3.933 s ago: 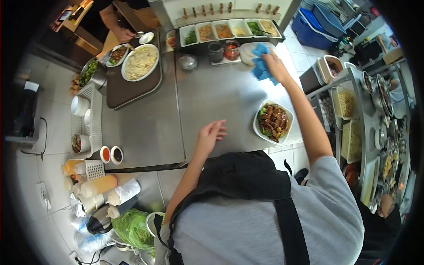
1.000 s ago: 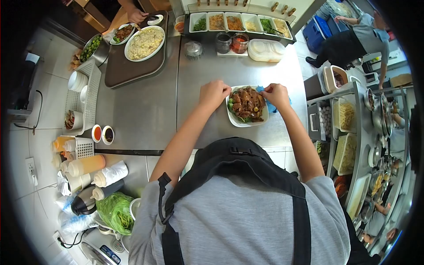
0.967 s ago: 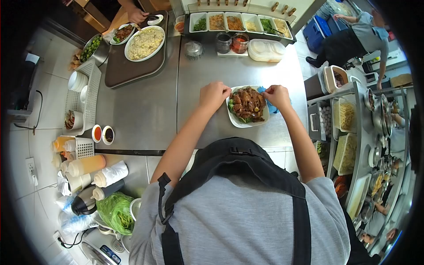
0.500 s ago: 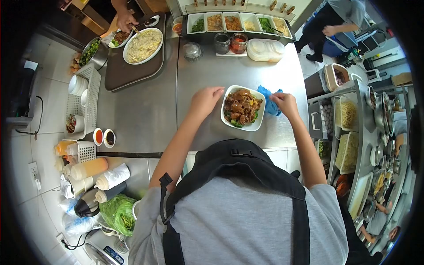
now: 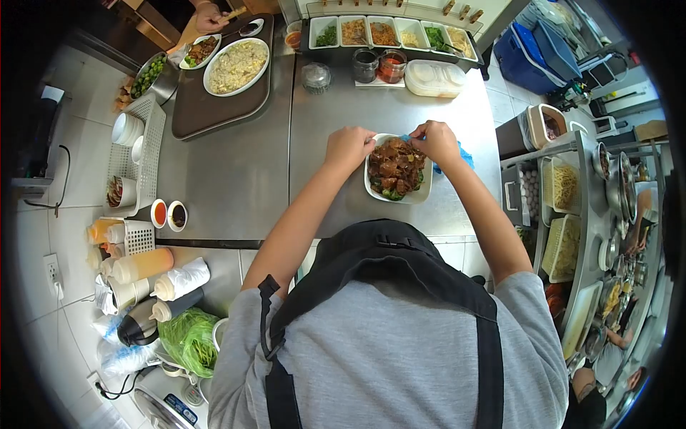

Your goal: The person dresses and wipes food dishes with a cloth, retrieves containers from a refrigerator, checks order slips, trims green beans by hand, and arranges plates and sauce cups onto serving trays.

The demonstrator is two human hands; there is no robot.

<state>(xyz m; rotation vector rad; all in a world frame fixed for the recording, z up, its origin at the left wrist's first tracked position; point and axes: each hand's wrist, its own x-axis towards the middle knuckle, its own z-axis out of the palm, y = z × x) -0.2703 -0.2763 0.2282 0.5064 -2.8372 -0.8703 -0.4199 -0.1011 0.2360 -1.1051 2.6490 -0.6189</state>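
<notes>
A white square bowl (image 5: 425, 191) of brown meat over green vegetables (image 5: 395, 168) sits on the steel counter in front of me. My left hand (image 5: 350, 149) is closed at the bowl's upper left edge, its fingertips on the rim. My right hand (image 5: 434, 141) is pinched at the upper right edge, over the meat's border. Whatever is between its fingertips is too small to make out. A blue cloth (image 5: 464, 156) lies on the counter, partly hidden behind my right hand and wrist.
A brown tray (image 5: 193, 118) with an oval plate of rice (image 5: 238, 68) is at the back left, near another person's hand (image 5: 209, 18). Jars (image 5: 392, 66), a lidded container (image 5: 434, 79) and topping trays (image 5: 382, 33) line the back. Sauce dishes (image 5: 177, 216) stand left.
Since half a second ago, both my hands have come back to the bowl's rim, the right one moving left from the cloth. The bowl has turned slightly. The person at upper right is mostly gone.
</notes>
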